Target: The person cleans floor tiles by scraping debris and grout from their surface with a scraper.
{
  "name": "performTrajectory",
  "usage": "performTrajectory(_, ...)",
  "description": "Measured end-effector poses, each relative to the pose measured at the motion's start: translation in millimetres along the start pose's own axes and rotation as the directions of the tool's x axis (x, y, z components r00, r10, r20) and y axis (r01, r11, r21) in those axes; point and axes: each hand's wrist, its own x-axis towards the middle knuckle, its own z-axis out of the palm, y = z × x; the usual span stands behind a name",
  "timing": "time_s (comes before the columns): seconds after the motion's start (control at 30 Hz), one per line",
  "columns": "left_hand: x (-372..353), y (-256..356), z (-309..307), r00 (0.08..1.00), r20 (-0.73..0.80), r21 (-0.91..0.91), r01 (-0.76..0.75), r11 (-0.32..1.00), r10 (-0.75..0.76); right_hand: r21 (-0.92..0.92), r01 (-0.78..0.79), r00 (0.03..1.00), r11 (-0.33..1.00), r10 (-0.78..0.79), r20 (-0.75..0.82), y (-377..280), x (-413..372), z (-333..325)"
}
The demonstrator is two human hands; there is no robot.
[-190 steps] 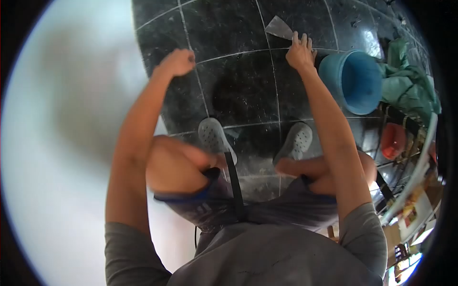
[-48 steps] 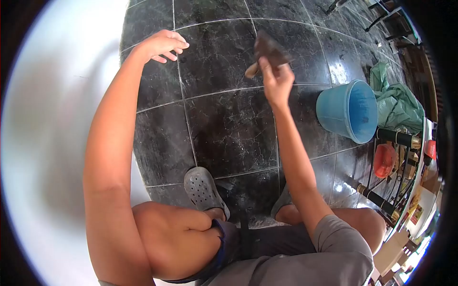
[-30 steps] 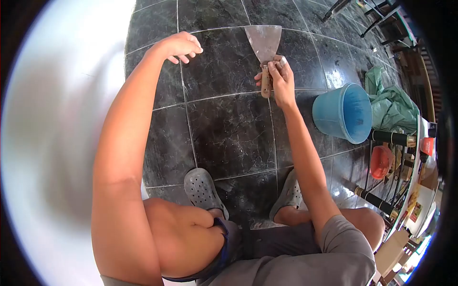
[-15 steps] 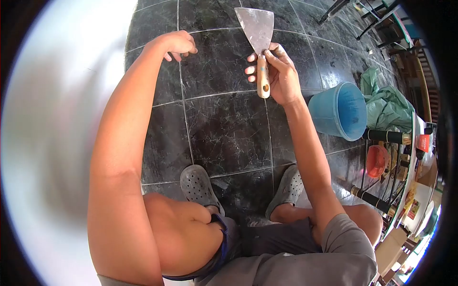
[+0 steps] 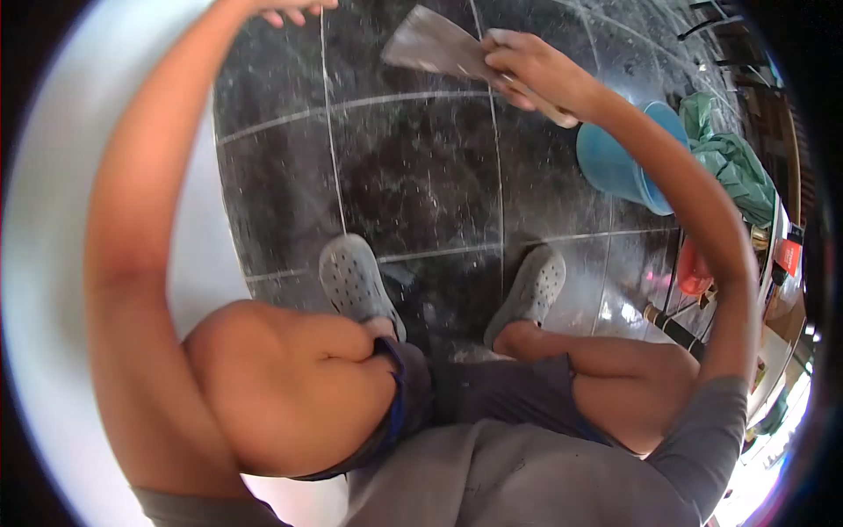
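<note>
At the top edge of the view, my left hand (image 5: 294,9) is partly cut off, its visible fingers apart and nothing seen in them. My right hand (image 5: 546,72) is wrapped round the wooden handle of a scraper (image 5: 436,44). The wide metal blade points up and to the left, above the dark tiled floor (image 5: 421,176), and looks blurred. Part of the handle (image 5: 555,111) shows below my fingers.
A blue bucket (image 5: 615,167) stands on the right behind my right forearm, beside a green sheet (image 5: 738,167). Farther right is a shelf with a red container (image 5: 692,270). Grey clogs (image 5: 356,277) are on my feet. A white surface (image 5: 198,220) lies to the left.
Both hands have moved up in the view, the left one partly out of it. The scraper has turned from upright to slanting left. The bucket and my feet appear higher.
</note>
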Motion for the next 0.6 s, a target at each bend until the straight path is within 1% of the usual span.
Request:
performTrajectory(0.03, -12.9, 5.6, -0.9, 1.000, -0.025, -0.016, -0.005, 1.000, 0.004, -0.142, -0.099, 0.994, 0.985, 0.104, 0.028, 0.3, -22.7, 5.4)
performTrajectory(0.07, -19.3, 2.8, 7.8, 0.999, 0.009, -0.026, -0.041, 0.999, 0.041, -0.283, -0.182, 0.980, 0.942, 0.197, 0.027, 3.5, -42.5, 8.1)
performTrajectory(0.1, -19.6, -4.7, 14.2, 0.995, 0.047, -0.030, -0.087, 0.996, 0.089, -0.362, -0.154, 0.984, 0.919, 0.175, 0.027, 18.1, -58.9, 12.0)
performTrajectory(0.13, 1.6, -40.4, 46.0, 0.985, -0.077, -0.060, -0.157, 0.986, 0.152, -0.438, -0.133, 0.986, 0.889, 0.163, 0.031, 38.1, -73.8, 19.6)
performTrajectory(0.17, -14.9, -29.2, 66.5, 0.990, -0.029, -0.100, -0.138, 0.985, 0.135, -0.501, -0.230, 0.960, 0.834, 0.279, 0.023, 58.3, -82.6, 26.9)
performTrajectory(0.2, -21.7, -31.6, 85.4, 0.959, 0.024, 0.092, -0.285, 0.954, 0.284, -0.575, -0.302, 0.925, 0.761, 0.380, 0.017, 75.8, -85.5, 32.2)
performTrajectory(0.23, -32.1, -31.0, 98.1, 0.908, 0.096, 0.279, -0.419, 0.864, 0.409, -0.617, -0.258, 0.930, 0.743, 0.364, 0.050, 87.6, -87.6, 37.7)
performTrajectory(0.3, -64.0, -21.2, 115.3, 0.913, 0.146, 0.188, -0.403, 0.896, 0.380, -0.669, -0.182, 0.938, 0.721, 0.331, 0.101, 110.7, -91.2, 54.6)
performTrajectory(0.33, -75.8, -10.9, 122.9, 0.908, 0.181, 0.145, -0.403, 0.903, 0.377, -0.682, -0.119, 0.949, 0.722, 0.283, 0.135, 125.6, -86.9, 61.9)
performTrajectory(0.4, -81.0, -2.0, 157.2, 0.901, -0.018, 0.035, -0.433, 0.901, 0.434, -0.708, 0.002, 0.955, 0.706, 0.209, 0.212, 149.8, -81.2, 74.1)
performTrajectory(0.43, -82.5, 0.7, 180.6, 0.890, -0.134, -0.027, -0.443, 0.896, 0.436, -0.708, -0.029, 0.953, 0.706, 0.234, 0.194, 151.0, -75.1, 79.9)
performTrajectory(0.5, -88.2, 14.8, 239.5, 0.880, -0.290, -0.316, -0.459, 0.830, 0.376, -0.716, -0.068, 0.944, 0.695, 0.278, 0.180, 150.3, -61.5, 96.2)
performTrajectory(0.53, -92.9, 22.2, 273.4, 0.918, -0.268, -0.472, -0.390, 0.790, 0.293, -0.714, -0.028, 0.958, 0.700, 0.222, 0.180, 159.4, -58.8, 103.5)
performTrajectory(0.6, -96.1, 38.6, 345.6, 0.971, -0.178, -0.730, -0.237, 0.640, 0.157, -0.650, -0.134, 0.940, 0.748, 0.303, 0.155, 144.5, -54.2, 112.6)
